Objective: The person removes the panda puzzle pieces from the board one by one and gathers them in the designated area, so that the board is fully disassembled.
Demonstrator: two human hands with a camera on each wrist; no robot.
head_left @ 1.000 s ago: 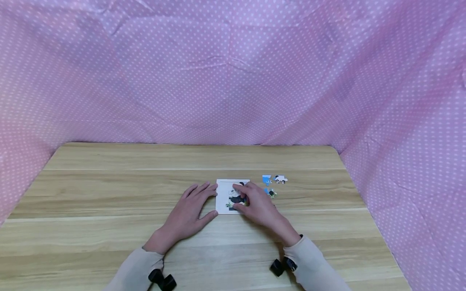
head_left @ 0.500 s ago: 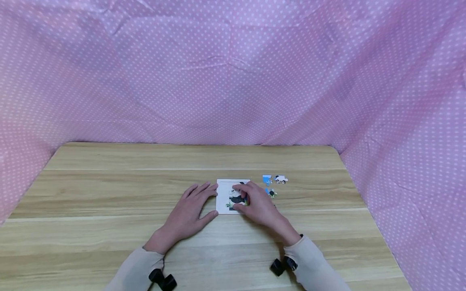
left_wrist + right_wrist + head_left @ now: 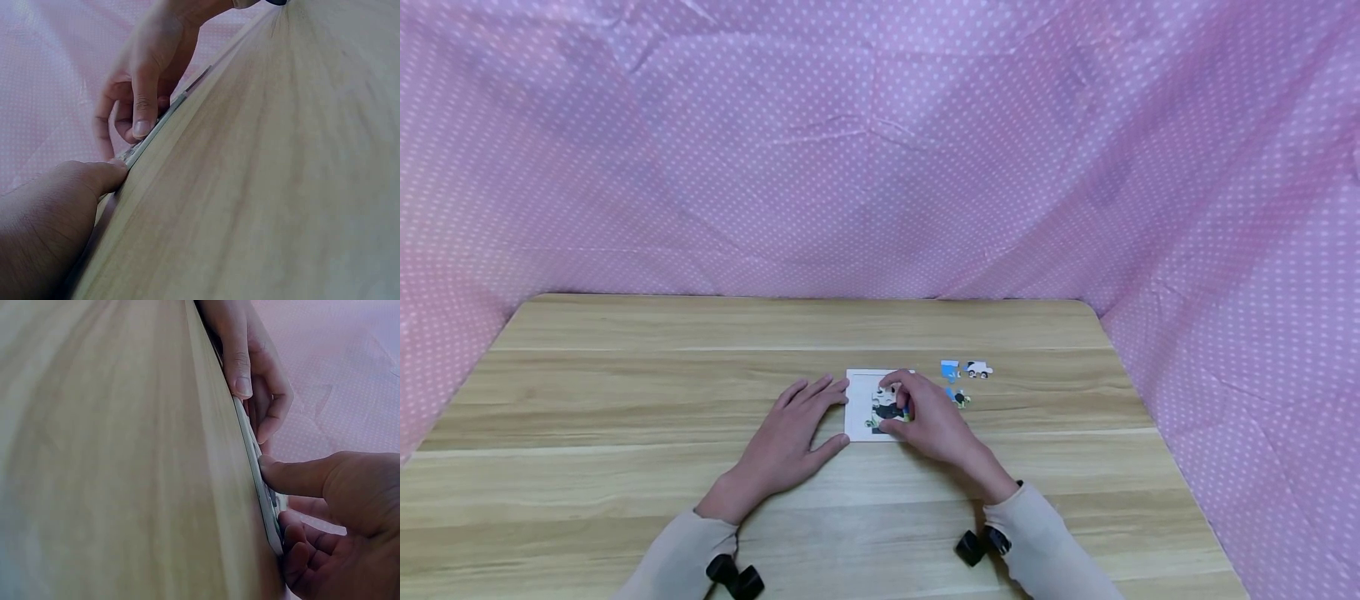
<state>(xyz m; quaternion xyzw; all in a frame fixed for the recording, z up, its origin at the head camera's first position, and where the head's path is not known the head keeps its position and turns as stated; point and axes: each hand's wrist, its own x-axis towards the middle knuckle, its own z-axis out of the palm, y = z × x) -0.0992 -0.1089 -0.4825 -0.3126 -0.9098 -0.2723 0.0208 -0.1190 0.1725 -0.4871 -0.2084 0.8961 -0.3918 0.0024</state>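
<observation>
- Right hand (image 3: 928, 421): its fingers have curled in since a second ago, thumb and fingertips now pressing a piece (image 3: 889, 410) into the board (image 3: 857, 408); seating appears underway.
- Left hand (image 3: 790, 437): unchanged, flat, fingers straight, steadying the board's left edge on the desk (image 3: 625, 400).
- Loose pieces (image 3: 964, 371): unmoved, right of the board.

Pink white-dotted cloth (image 3: 880, 167); light wood-grain table (image 3: 625, 375); white board (image 3: 857, 400).

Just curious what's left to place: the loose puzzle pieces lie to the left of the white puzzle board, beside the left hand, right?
Not quite. The loose puzzle pieces lie to the right of the white puzzle board, beyond the right hand; the left hand rests at the board's left edge. The head view shows it.
</observation>
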